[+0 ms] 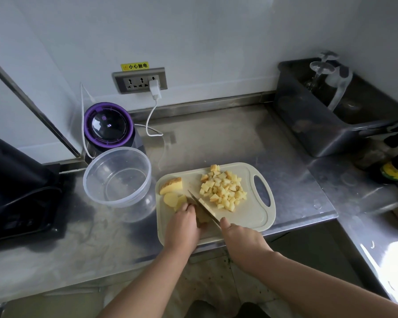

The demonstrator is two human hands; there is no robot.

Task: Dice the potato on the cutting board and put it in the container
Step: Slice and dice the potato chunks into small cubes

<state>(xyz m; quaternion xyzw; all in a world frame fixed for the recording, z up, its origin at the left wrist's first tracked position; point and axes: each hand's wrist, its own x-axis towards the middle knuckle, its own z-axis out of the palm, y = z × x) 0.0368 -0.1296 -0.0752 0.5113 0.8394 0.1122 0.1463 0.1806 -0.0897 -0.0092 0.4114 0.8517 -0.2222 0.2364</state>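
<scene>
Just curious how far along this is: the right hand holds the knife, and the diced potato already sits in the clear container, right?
Not quite. The right hand holds the knife, but the diced potato is piled on the cutting board; the head view shows the clear container empty.

Under the left hand [182,223] and the right hand [241,237] the board [257,216] is pale plastic, smooth and matt. The potato [181,200] at the left fingers has a moist, smooth cut face, and the blade of the knife [201,206] is bright metal. Beyond the left hand the container [115,177] is clear, glossy plastic, and the counter [216,138] around is steel, dully shining, with smears.
</scene>
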